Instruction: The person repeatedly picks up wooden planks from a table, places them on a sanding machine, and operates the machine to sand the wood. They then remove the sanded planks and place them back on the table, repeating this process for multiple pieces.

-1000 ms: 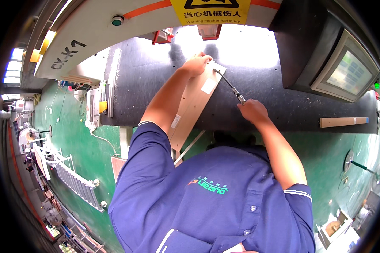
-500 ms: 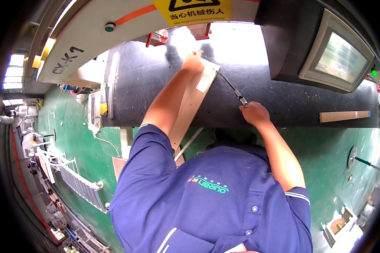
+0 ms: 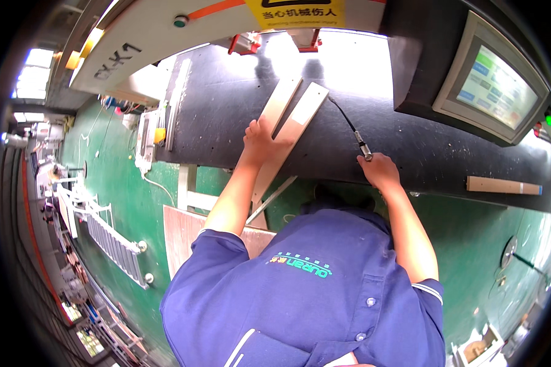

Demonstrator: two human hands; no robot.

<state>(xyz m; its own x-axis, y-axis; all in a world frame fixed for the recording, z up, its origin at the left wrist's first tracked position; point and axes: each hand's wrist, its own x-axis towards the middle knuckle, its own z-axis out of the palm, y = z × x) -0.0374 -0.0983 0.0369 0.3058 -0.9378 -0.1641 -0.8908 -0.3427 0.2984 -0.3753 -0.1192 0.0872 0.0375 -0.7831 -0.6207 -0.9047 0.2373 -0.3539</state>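
Observation:
Two long pale wooden boards lie side by side on the black machine table, spread apart at their far ends. My left hand [image 3: 260, 144] is closed on the left board [image 3: 282, 96], and its thumb side reaches over the right board [image 3: 301, 116]. The right board carries a white label and runs back past the table's near edge. My right hand [image 3: 381, 170] is wrapped around the metal handle of a slim tool [image 3: 362, 145]. From that handle a thin, bent black shaft or hose reaches toward the right board's far end; its exact kind is unclear.
A shorter board [image 3: 504, 185] with a blue end lies at the table's right. A touchscreen panel [image 3: 496, 85] overhangs the back right. Red clamps [image 3: 245, 44] hang at the back under the machine's white beam [image 3: 159, 40]. A wood-grain panel [image 3: 180, 235] stands below the table's left part.
My left hand has come back from the far end of the boards toward me. The boards' far ends now show apart. My right hand still holds the tool, nearly in place.

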